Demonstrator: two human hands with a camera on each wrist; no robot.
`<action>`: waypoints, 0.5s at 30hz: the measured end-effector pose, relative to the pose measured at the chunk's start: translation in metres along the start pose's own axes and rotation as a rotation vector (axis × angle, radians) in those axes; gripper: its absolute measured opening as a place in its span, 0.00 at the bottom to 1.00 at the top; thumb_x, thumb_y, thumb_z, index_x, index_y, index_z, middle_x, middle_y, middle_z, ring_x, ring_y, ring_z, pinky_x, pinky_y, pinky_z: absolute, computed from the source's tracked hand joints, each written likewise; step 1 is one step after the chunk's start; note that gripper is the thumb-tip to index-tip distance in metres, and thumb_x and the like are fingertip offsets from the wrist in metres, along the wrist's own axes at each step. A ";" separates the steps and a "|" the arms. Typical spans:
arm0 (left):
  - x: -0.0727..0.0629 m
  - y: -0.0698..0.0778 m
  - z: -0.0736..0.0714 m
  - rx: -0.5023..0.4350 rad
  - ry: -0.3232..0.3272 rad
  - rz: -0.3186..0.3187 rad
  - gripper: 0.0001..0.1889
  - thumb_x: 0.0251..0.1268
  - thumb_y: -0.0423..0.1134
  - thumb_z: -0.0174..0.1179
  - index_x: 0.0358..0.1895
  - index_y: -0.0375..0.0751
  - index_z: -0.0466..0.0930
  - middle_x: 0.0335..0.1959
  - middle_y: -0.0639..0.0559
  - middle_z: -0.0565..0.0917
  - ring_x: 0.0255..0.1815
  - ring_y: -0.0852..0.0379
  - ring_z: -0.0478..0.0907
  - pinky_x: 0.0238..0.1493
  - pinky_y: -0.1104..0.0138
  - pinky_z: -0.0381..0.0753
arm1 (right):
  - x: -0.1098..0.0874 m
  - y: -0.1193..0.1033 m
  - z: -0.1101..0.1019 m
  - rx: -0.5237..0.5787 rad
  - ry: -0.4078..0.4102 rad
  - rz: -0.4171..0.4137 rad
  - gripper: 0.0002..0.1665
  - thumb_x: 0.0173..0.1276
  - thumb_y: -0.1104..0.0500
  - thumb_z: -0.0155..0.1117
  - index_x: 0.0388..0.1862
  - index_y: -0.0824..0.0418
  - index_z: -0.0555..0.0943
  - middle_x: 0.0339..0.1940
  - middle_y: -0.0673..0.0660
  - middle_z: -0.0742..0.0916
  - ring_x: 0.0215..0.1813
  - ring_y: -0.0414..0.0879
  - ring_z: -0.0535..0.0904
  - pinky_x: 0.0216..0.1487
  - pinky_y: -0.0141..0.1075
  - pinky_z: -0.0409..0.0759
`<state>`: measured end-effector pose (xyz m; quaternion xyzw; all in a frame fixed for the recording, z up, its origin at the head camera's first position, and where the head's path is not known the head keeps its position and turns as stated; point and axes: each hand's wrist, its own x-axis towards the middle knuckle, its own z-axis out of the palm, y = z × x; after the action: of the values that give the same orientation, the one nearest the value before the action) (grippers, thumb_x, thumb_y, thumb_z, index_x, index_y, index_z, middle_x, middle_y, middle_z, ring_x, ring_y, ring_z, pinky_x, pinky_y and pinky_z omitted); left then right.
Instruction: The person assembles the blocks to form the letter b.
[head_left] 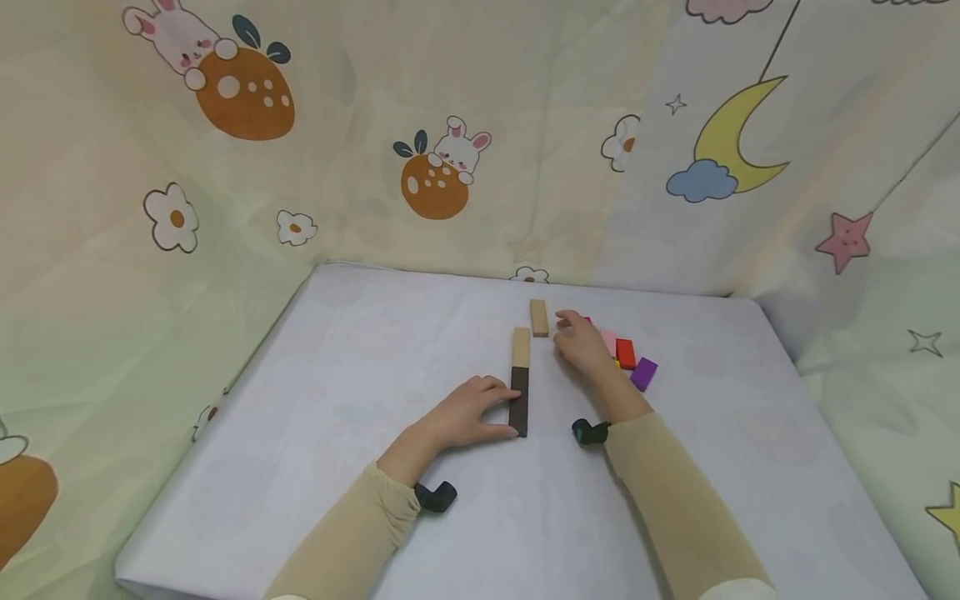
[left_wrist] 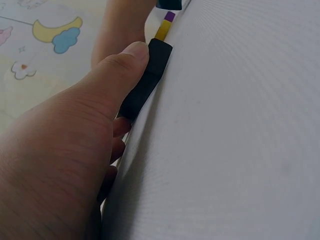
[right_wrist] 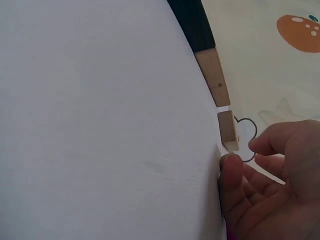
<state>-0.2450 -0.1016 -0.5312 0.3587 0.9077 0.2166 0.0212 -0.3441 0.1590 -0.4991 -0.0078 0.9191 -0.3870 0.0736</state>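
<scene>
So on my head feed the nearest stuff is the tan sleeves (head_left: 682,500), each with a black wrist camera (head_left: 438,497), over a white table (head_left: 750,433). Past those, around mid-table, the left hand (head_left: 465,414) has thumb and index finger spread, both tips touching the dark block (head_left: 520,411); can't tell how hard they press. Off right there's a purple block (head_left: 644,374), a red block (head_left: 626,354) just behind it, plus a partly hidden pink block (head_left: 609,341) beside the right hand (head_left: 583,347). A light block (head_left: 521,347) sits end to end with the dark one. My right wrist feed shows a gap between thumb and index, nothing pinched. Just left of that hand is a second light block (head_left: 538,317). Behind everything hangs a bunny-print cloth (head_left: 345,100).
</scene>
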 end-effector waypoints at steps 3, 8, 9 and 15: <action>0.000 0.000 -0.001 0.000 -0.005 -0.004 0.35 0.60 0.69 0.59 0.69 0.60 0.71 0.61 0.59 0.76 0.63 0.58 0.71 0.68 0.63 0.71 | 0.012 0.002 -0.006 -0.051 -0.037 -0.042 0.36 0.71 0.53 0.58 0.77 0.51 0.61 0.75 0.58 0.69 0.62 0.56 0.71 0.65 0.54 0.74; 0.001 0.002 -0.001 -0.006 -0.007 -0.005 0.36 0.60 0.69 0.60 0.70 0.60 0.71 0.62 0.58 0.76 0.64 0.58 0.71 0.68 0.63 0.71 | 0.035 0.003 -0.020 -0.129 -0.179 -0.099 0.46 0.68 0.51 0.65 0.80 0.48 0.55 0.80 0.59 0.61 0.65 0.56 0.69 0.74 0.56 0.63; 0.001 0.002 -0.001 -0.006 -0.010 -0.007 0.36 0.60 0.69 0.60 0.70 0.60 0.71 0.62 0.58 0.76 0.64 0.58 0.71 0.68 0.63 0.71 | 0.038 0.003 -0.022 -0.139 -0.201 -0.105 0.47 0.67 0.51 0.66 0.80 0.47 0.54 0.80 0.59 0.60 0.64 0.56 0.70 0.74 0.55 0.62; 0.000 0.001 0.000 -0.003 -0.007 -0.007 0.36 0.60 0.70 0.59 0.70 0.61 0.70 0.62 0.59 0.75 0.64 0.58 0.71 0.68 0.63 0.70 | 0.046 0.000 -0.031 -0.108 -0.310 -0.062 0.52 0.67 0.53 0.66 0.82 0.40 0.47 0.82 0.55 0.56 0.43 0.54 0.80 0.73 0.55 0.58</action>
<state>-0.2444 -0.1008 -0.5309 0.3564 0.9085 0.2166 0.0259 -0.3937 0.1773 -0.4837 -0.0997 0.9156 -0.3330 0.2021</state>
